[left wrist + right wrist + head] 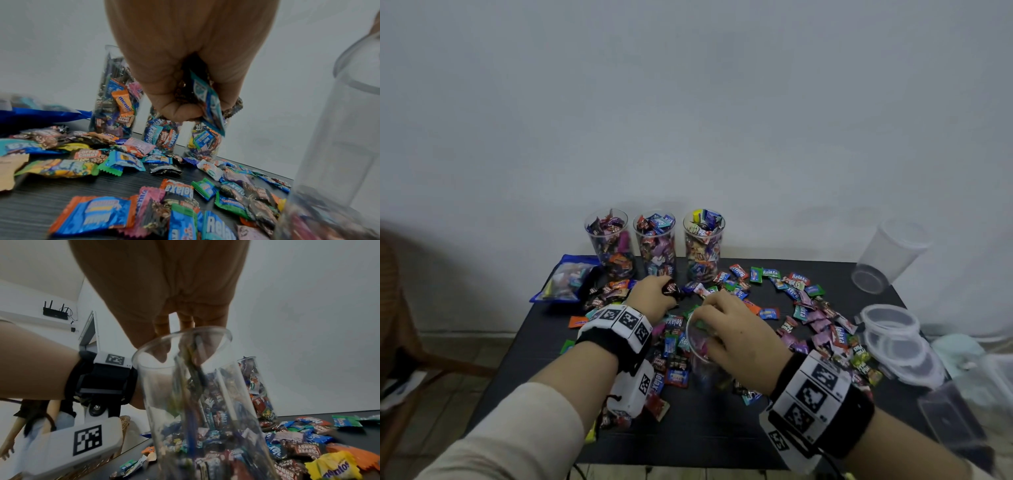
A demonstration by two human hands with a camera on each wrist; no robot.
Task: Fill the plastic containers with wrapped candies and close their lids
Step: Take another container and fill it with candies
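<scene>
Black counter point(534, 356): left hand point(652, 296) grip clamped on candies point(207, 97); right hand point(739, 337) fingers over clear container point(197, 402), grip indeterminate.

Cream sleeve point(517, 431), black marker-tagged wristbands point(822, 404)

Three clear plastic containers point(606, 241) point(655, 240) point(703, 240) stand upright in a row at the table's back edge, packed with candies, lids off. A fourth clear container point(703, 346) sits front-centre, open, partly filled. Loose wrapped candies point(804, 308) are scattered around it. An empty container point(887, 257) tilts at far right; clear lids point(893, 335) lie stacked near it.
</scene>
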